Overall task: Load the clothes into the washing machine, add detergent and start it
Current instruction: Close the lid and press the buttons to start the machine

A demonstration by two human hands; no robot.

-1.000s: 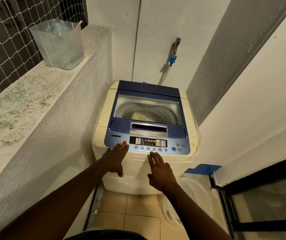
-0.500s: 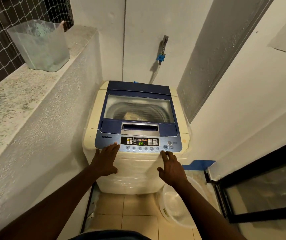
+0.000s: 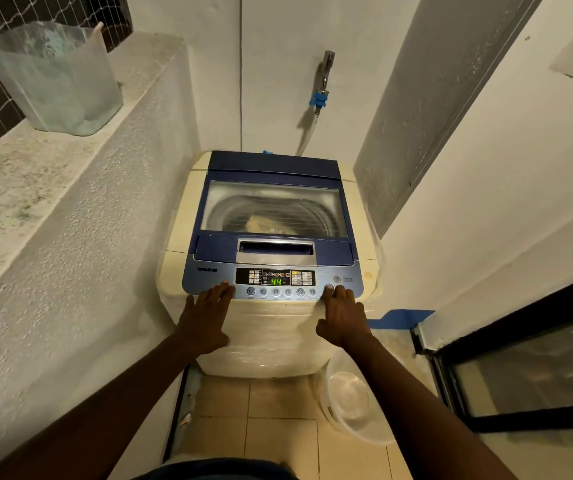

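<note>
A cream top-load washing machine (image 3: 181, 216) with a blue lid stands against the back wall, lid down. Through the lid window (image 3: 274, 209) I see the drum and a pale piece of clothing (image 3: 260, 224) inside. The control panel's display (image 3: 276, 281) glows green with "44". My left hand (image 3: 205, 320) lies flat on the machine's front left edge, fingers together, fingertips touching the panel's lower rim. My right hand (image 3: 342, 317) has its fingers curled, with one fingertip on a round button (image 3: 328, 288) at the panel's right, below the power button (image 3: 337, 279).
A translucent plastic bin (image 3: 53, 77) sits on the rough ledge (image 3: 35, 174) at left. A tap with a blue fitting (image 3: 321, 95) is on the wall behind the machine. A clear plastic basin (image 3: 350, 400) leans on the tiled floor at right, beside a dark-framed glass door (image 3: 520, 375).
My right hand moved right along the panel to the button at its right end. The display lit up and now reads 44. My left hand slid slightly down the front edge.
</note>
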